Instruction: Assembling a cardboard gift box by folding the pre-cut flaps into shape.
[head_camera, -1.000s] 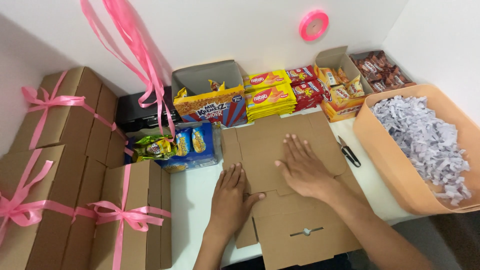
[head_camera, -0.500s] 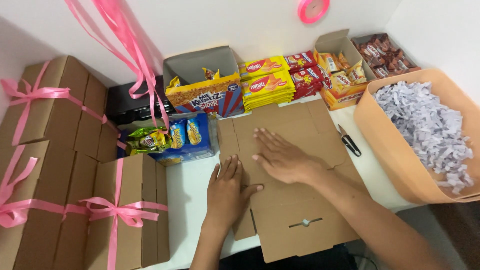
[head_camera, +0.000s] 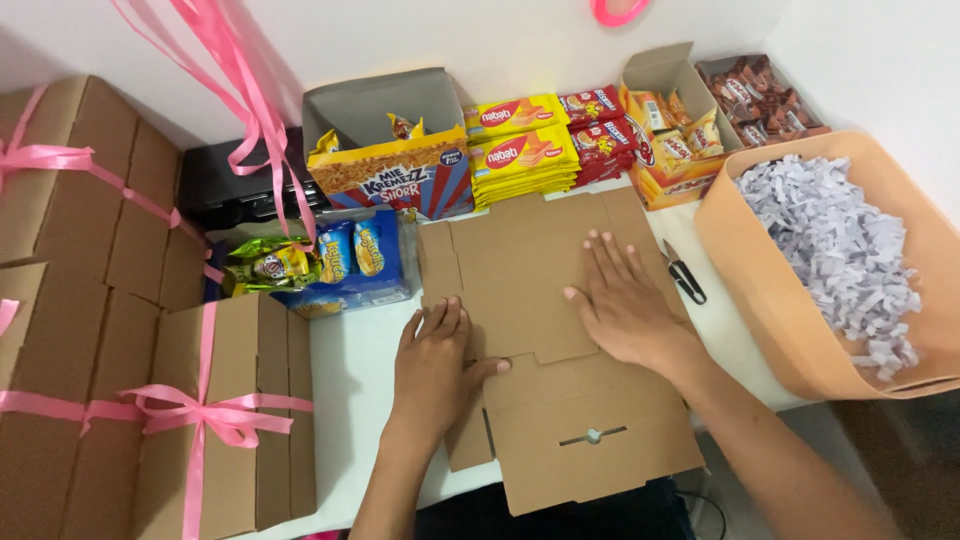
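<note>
A flat, unfolded brown cardboard box blank lies on the white table in front of me. My left hand rests palm down on its left side flap, fingers together. My right hand presses flat on the middle panel, fingers spread toward the far edge. Neither hand grips anything. A slot with a round hole shows in the near flap.
Closed cardboard boxes tied with pink ribbon stack at the left. Snack packs and cartons line the back wall. A tan tub of shredded white paper stands at the right. Black scissors lie beside the blank.
My right hand has slid from the left part of the blank to its right-centre. My left hand stays on the left flap. The camera view has shifted slightly.
</note>
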